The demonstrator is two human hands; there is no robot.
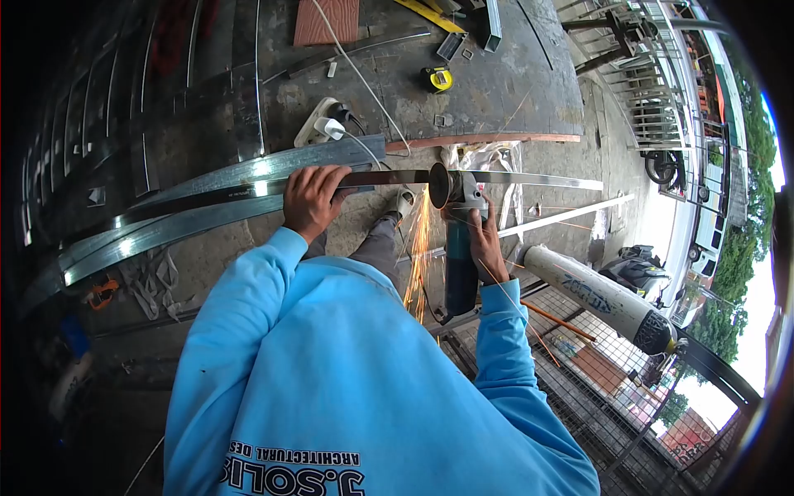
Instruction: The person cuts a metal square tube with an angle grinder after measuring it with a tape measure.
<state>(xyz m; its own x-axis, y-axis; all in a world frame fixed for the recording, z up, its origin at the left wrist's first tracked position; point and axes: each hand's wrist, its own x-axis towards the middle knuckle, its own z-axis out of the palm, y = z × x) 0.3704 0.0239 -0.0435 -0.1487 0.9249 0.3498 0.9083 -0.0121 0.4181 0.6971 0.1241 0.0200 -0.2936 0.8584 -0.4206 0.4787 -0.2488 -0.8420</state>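
Observation:
My left hand (313,198) is closed around a long flat metal bar (382,178), left of the grinder. My right hand (488,241) grips an angle grinder (461,269) with a teal and black body. The grinder's round disc (441,185) meets the bar, and orange sparks (420,252) stream down from there towards my body. Beyond the disc, the bar runs on to the right. Wide shiny metal channels (248,178) lie under and beside the bar on the left. How deep the cut goes is hidden by the disc.
A power outlet block (313,124) with plugs and cords sits on the dark worktable (389,99). Farther back are a yellow tape measure (437,78) and square tube pieces (493,29). A gas cylinder (591,293) lies at right, by a mesh fence (612,372). My shoe (404,201) is near the sparks.

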